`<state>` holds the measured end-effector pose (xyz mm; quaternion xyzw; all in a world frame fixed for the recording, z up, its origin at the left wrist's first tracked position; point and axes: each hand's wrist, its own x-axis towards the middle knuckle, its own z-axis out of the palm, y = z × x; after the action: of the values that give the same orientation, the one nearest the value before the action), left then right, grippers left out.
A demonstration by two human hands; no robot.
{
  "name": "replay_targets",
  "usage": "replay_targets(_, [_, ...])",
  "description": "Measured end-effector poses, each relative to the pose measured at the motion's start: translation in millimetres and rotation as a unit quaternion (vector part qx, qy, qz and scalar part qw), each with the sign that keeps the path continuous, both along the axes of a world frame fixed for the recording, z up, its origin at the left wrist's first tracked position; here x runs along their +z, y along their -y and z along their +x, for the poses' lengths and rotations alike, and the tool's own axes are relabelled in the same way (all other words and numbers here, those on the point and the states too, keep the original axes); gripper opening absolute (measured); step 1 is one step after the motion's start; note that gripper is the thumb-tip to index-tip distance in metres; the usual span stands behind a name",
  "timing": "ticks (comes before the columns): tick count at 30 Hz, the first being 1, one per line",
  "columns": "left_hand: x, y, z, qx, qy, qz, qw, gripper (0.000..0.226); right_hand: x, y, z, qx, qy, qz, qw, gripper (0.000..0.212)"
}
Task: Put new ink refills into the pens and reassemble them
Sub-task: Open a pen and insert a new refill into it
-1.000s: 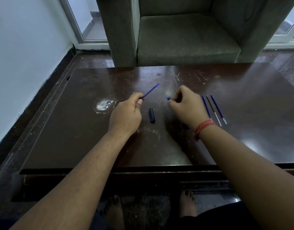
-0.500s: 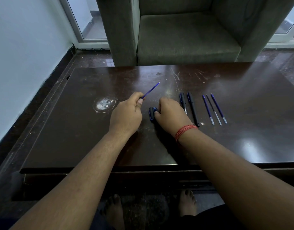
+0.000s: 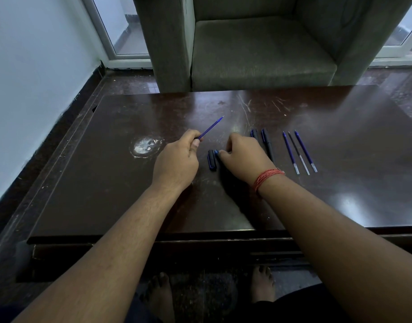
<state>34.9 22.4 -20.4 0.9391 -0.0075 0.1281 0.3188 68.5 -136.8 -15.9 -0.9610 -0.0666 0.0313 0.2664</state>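
Lying flat on the dark wooden table point(image 3: 340, 141), a short pen cap point(image 3: 212, 160) served as the reference point for this entry. Just left of the cap, the left hand point(image 3: 177, 159) was recorded with its fingers curled around a blue ink refill point(image 3: 211, 127), whose tip pointed up and away past the cap's far end. Immediately right of the cap, the right hand point(image 3: 243, 157) was noted with fingers bent down onto the table, its fingertips at a small blue pen piece point(image 3: 216, 152) touching the cap's right side; whether that piece was actually pinched could not be told. Further right of the cap, beyond the right hand, two dark pens point(image 3: 268, 143) were logged side by side, partly hidden by the hand. Furthest right of the cap, three spare refills point(image 3: 300, 151) were listed in a close parallel row. A red thread band point(image 3: 266, 178) was seen on the right wrist. Left of the cap, beyond the left hand, a pale worn patch point(image 3: 145, 146) marked the tabletop.
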Motion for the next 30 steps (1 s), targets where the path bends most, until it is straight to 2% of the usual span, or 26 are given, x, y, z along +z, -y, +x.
replay_targets(3, [-0.2, 0.5, -0.4, -0.002, -0.005, -0.003, 1.000, 0.022, 8.5, 7.7, 2.7, -0.016, 0.002, 0.032, 0.999, 0.019])
replay_targets(8, [0.5, 4.5, -1.8, -0.009, -0.002, -0.009, 1.000, 0.023, 20.2, 13.7, 1.1, -0.057, -0.007, 0.164, 0.985, 0.019])
replay_targets(12, [3.7, 14.0, -6.8, -0.036, 0.007, 0.003, 0.999, 0.022, 17.8, 5.4, -6.2, -0.068, -0.101, 0.319, 0.940, 0.022])
replay_targets(17, [2.6, 15.2, -8.2, -0.037, 0.011, -0.005, 0.999, 0.022, 16.0, 0.5, -9.5, -0.081, -0.141, 0.463, 0.871, 0.016])
replay_targets(23, [2.0, 20.0, -9.7, -0.050, 0.020, 0.008, 0.999, 0.020, 19.4, -1.2, -11.7, -0.070, -0.132, 0.494, 0.856, 0.007])
replay_targets(27, [3.4, 18.7, -9.6, -0.048, 0.023, 0.020, 0.998, 0.022, 20.3, 2.2, -9.0, -0.083, -0.115, 0.505, 0.851, 0.010])
replay_targets(30, [3.4, 15.5, -8.3, -0.051, 0.025, 0.015, 0.998, 0.021, 20.6, 10.1, 2.9, -0.128, -0.063, 0.532, 0.835, 0.018])
